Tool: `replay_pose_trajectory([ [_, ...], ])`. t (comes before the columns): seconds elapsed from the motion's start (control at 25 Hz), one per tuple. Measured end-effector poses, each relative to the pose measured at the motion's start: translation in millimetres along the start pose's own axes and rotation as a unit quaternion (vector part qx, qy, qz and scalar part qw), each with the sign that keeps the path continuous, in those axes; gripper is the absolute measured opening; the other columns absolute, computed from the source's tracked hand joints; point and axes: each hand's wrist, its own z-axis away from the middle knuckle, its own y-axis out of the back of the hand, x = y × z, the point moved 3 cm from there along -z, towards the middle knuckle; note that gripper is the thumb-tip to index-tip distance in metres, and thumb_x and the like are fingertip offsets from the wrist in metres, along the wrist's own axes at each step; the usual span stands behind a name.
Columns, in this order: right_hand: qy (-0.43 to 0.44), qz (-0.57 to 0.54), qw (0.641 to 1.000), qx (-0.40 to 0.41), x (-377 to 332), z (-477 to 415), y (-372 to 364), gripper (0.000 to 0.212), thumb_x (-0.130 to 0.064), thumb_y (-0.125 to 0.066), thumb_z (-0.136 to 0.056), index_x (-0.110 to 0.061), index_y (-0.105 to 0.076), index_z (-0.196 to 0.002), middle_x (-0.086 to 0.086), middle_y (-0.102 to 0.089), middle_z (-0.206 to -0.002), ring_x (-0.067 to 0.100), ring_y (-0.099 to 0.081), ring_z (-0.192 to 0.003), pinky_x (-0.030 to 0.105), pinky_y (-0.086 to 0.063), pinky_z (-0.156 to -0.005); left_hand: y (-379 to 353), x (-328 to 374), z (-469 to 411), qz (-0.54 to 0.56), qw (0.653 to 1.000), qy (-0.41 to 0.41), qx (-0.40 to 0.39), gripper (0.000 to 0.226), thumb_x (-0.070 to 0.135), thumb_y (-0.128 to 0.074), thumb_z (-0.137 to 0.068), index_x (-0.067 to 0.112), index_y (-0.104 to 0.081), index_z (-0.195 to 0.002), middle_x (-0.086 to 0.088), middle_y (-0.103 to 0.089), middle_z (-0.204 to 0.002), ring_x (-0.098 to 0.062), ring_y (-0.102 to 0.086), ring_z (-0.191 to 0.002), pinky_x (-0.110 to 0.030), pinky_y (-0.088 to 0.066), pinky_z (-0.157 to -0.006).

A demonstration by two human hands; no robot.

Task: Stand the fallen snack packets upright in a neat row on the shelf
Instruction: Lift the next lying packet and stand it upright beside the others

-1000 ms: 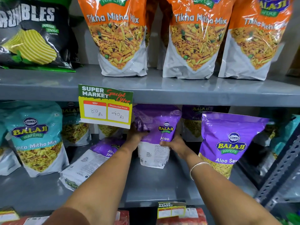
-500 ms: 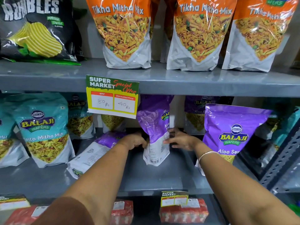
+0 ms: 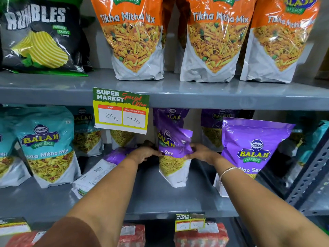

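A purple Aloo Sev packet (image 3: 173, 157) stands upright in the middle of the grey middle shelf (image 3: 151, 198), its white base on the shelf surface and its top crumpled and folded forward. The left hand (image 3: 144, 154) presses against the packet's left edge and the right hand (image 3: 201, 152) against its right edge, so the packet is pinched between the two, with fingers curled onto its purple band.

Just left of it a fallen purple packet (image 3: 96, 172) lies flat on the shelf, white back face up, its lower end toward the shelf's near edge. To the right a large purple Balaji packet (image 3: 252, 148) stands upright, near the right forearm, which wears a thin bangle (image 3: 227, 172). More purple packets stand farther back. On the far left, teal Mitha Mix packets (image 3: 46, 145) stand upright.

A price tag (image 3: 121, 110) reading 80 Rs and 40 Rs hangs from the upper shelf's front edge. Above it stand orange Tikha Mitha Mix packets (image 3: 135, 38) and a black Rumbles chip bag (image 3: 41, 36).
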Motion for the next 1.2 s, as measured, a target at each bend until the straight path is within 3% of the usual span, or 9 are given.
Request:
replay_pose_trajectory([
  [0.08, -0.008, -0.015, 0.993, 0.116, 7.7, -10.9, 10.3, 0.026, 0.006, -0.067, -0.075, 0.013, -0.056, -0.099, 0.020, -0.066, -0.096, 0.033, -0.063, -0.092, 0.030, -0.050, -0.083, -0.2, 7.1, -0.2, 0.010, 0.999, -0.039, 0.022, 0.090, 0.006, -0.074, -0.074, 0.006, -0.022, -0.147, -0.009, -0.033, -0.153, -0.023, -0.032, -0.140, -0.029, -0.029, -0.109],
  [0.16, -0.008, -0.054, 0.983, 0.173, 6.9, -12.5, 10.1, 0.007, 0.013, -0.054, -0.079, 0.006, -0.055, -0.079, 0.015, -0.055, -0.086, 0.025, -0.054, -0.079, 0.022, -0.045, -0.069, -6.5, 16.0, 0.8, 0.014, 0.997, -0.074, 0.010, 0.088, -0.002, -0.073, -0.073, 0.002, -0.024, -0.146, -0.013, -0.035, -0.152, -0.021, -0.038, -0.136, -0.020, -0.034, -0.101],
  [0.24, -0.016, -0.085, 0.989, 0.121, 5.1, -6.3, 4.2, 0.023, 0.009, -0.057, -0.076, -0.014, -0.054, -0.077, 0.008, -0.054, -0.089, 0.018, -0.053, -0.080, 0.015, -0.044, -0.066, -15.5, 21.4, 3.8, 0.014, 0.994, -0.104, -0.024, 0.070, -0.012, -0.069, -0.073, -0.003, -0.040, -0.136, -0.020, -0.048, -0.142, -0.016, -0.050, -0.115, -0.011, -0.045, -0.076],
  [0.32, -0.010, -0.149, 0.989, 0.003, 8.1, 1.6, -9.1, 0.041, 0.006, -0.068, -0.070, -0.015, -0.055, -0.103, 0.002, -0.062, -0.095, 0.010, -0.060, -0.083, 0.007, -0.048, -0.063, -19.3, 20.7, 6.0, 0.033, 0.991, -0.128, -0.031, 0.064, -0.016, -0.067, -0.071, -0.005, -0.045, -0.131, -0.023, -0.053, -0.136, -0.013, -0.050, -0.106, -0.006, -0.046, -0.062],
  [0.4, -0.002, -0.188, 0.982, -0.034, 12.5, 2.6, -15.5, 0.061, -0.005, -0.074, -0.071, -0.014, -0.047, -0.125, 0.001, -0.064, -0.116, 0.011, -0.064, -0.102, 0.015, -0.052, -0.080, -18.1, 17.2, 5.7, 0.040, 0.990, -0.122, -0.053, 0.065, -0.014, -0.068, -0.072, -0.002, -0.045, -0.132, -0.019, -0.055, -0.135, -0.013, -0.050, -0.107, -0.013, -0.046, -0.072],
  [0.52, 0.007, -0.240, 0.970, 0.034, 9.9, -6.2, -23.9, 0.047, -0.009, -0.071, -0.078, -0.016, -0.049, -0.120, 0.014, -0.059, -0.130, 0.028, -0.059, -0.116, 0.041, -0.045, -0.104, -12.8, 9.3, 7.1, 0.023, 0.988, -0.091, -0.122, 0.080, -0.004, -0.079, -0.062, 0.001, -0.045, -0.134, -0.012, -0.058, -0.132, -0.017, -0.054, -0.112, -0.021, -0.047, -0.087],
  [0.8, -0.013, -0.247, 0.964, 0.096, 8.0, -6.9, -38.0, 0.055, -0.017, -0.068, -0.082, -0.007, -0.045, -0.131, 0.016, -0.060, -0.129, 0.030, -0.060, -0.114, 0.044, -0.046, -0.103, -9.7, -4.0, 14.3, 0.026, 0.993, -0.092, -0.063, 0.084, -0.002, -0.080, -0.059, 0.004, -0.042, -0.134, -0.017, -0.055, -0.136, -0.028, -0.053, -0.125, -0.031, -0.043, -0.100],
  [1.08, -0.030, -0.228, 0.963, 0.138, 3.0, 37.4, -47.1, 0.051, -0.023, -0.065, -0.085, -0.007, -0.049, -0.130, 0.008, -0.062, -0.122, 0.017, -0.061, -0.098, 0.016, -0.048, -0.060, -16.2, -8.7, 54.5, -0.007, 0.990, -0.109, -0.087, 0.063, -0.008, -0.069, -0.075, 0.004, -0.045, -0.133, -0.003, -0.056, -0.128, -0.011, -0.049, -0.104, -0.004, -0.046, -0.058],
  [1.2, -0.020, -0.210, 0.969, 0.126, 1.1, 60.8, -47.4, 0.047, -0.021, -0.061, -0.087, -0.005, -0.047, -0.129, 0.005, -0.058, -0.110, 0.006, -0.057, -0.078, 0.006, -0.044, -0.045, -25.2, -10.4, 77.9, 0.004, 0.992, -0.104, -0.068, 0.062, -0.010, -0.067, -0.076, 0.002, -0.045, -0.133, -0.007, -0.055, -0.131, -0.015, -0.052, -0.107, -0.005, -0.045, -0.066],
])
